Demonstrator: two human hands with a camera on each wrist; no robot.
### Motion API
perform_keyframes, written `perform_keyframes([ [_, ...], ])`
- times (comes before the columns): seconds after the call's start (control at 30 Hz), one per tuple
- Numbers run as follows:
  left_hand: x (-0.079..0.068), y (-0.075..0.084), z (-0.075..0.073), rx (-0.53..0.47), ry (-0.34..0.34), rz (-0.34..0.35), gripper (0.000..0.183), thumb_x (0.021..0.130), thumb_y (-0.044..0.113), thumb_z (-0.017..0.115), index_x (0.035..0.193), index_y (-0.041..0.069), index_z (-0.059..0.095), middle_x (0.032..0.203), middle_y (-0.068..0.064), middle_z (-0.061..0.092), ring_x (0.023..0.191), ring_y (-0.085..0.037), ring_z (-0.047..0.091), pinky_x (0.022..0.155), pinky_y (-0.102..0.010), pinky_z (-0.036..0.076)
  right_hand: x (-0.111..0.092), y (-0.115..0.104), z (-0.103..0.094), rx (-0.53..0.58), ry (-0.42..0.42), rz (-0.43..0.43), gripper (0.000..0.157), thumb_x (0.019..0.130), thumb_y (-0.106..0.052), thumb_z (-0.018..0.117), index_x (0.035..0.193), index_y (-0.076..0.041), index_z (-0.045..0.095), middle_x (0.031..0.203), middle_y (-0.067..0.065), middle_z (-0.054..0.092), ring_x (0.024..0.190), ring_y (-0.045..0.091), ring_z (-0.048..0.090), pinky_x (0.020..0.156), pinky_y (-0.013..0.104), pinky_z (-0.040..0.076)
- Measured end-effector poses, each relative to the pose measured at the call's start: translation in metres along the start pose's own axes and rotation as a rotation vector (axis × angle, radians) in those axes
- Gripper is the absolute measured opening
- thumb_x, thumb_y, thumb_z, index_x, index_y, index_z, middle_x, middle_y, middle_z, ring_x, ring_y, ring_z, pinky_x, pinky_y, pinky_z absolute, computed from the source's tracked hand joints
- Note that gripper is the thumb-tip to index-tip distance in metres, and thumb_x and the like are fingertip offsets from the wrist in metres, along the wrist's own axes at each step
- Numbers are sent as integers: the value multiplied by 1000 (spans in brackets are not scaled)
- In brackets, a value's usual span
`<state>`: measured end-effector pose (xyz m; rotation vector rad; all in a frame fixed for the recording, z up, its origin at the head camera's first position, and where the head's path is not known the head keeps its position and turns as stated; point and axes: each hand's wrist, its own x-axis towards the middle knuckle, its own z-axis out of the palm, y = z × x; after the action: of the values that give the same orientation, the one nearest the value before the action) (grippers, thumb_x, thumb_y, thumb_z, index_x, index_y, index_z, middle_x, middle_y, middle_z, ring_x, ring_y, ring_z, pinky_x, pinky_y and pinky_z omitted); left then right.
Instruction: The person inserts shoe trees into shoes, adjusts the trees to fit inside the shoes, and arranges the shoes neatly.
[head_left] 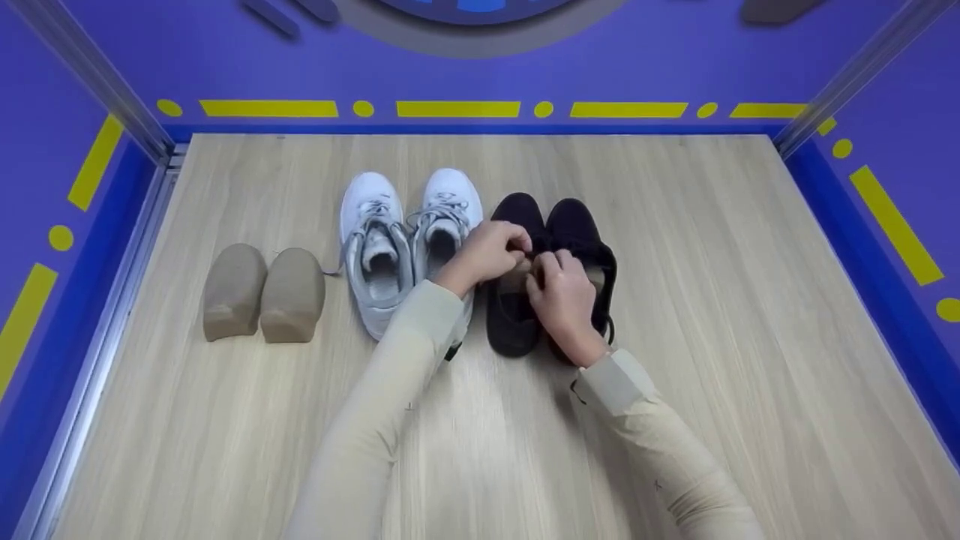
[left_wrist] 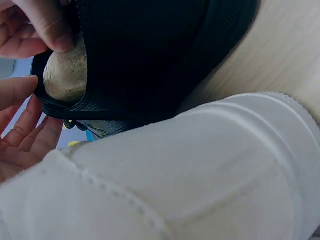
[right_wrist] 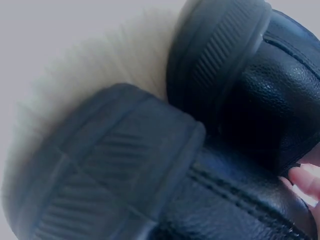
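Note:
A pair of black shoes stands side by side right of centre: the left black shoe [head_left: 520,206] and the right black shoe [head_left: 574,221]. My left hand [head_left: 489,251] reaches over the white sneakers to the left black shoe, its thumb [left_wrist: 20,91] and fingers pinching the rim of the opening. Across from it, my right hand [head_left: 562,292] has curled fingers at the same opening, gripping near its edge. Inside that shoe shows a rounded tan piece [left_wrist: 67,70]. Black heels [right_wrist: 115,165] fill the right wrist view, with a fingertip [right_wrist: 306,181] at the edge.
White sneakers with grey laces, the left one [head_left: 367,191] and the right one [head_left: 454,187], stand just left of the black shoes. Farther left lie two beige toe-shaped blocks [head_left: 235,289] on the wood-grain table [head_left: 720,360]. Blue walls [head_left: 480,75] border the table.

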<state>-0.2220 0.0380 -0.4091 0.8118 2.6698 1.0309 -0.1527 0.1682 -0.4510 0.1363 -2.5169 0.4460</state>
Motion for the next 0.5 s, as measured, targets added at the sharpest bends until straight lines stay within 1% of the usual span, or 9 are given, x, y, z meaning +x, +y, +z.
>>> perform_keyframes([
  [0.07,-1,0,0,-6,4,7,15,78,5,54,87,9,65,91,-3,65,85,-17,57,80,-28,44,1,0,0,9,49,-9,16,69,-13,66,82,-9,57,81,9,54,71,28,53,55,39,45],
  [0.17,-3,1,1,-12,8,17,17,80,4,51,89,7,65,93,-5,63,86,-18,57,80,-28,44,1,1,0,27,81,-17,21,68,-11,66,87,-7,58,87,11,55,74,30,52,60,39,44],
  [0.37,-7,1,1,-2,38,62,18,79,2,51,90,5,64,93,-9,61,87,-21,56,81,-30,43,2,2,-1,46,64,-17,24,67,-10,67,89,-5,59,86,12,57,72,31,51,64,38,43],
  [0.5,-10,2,1,0,49,66,20,79,2,51,95,6,63,98,-9,60,93,-21,55,86,-30,41,2,2,-3,51,52,-16,23,67,-10,67,89,-5,59,85,12,58,71,32,51,65,38,42],
])
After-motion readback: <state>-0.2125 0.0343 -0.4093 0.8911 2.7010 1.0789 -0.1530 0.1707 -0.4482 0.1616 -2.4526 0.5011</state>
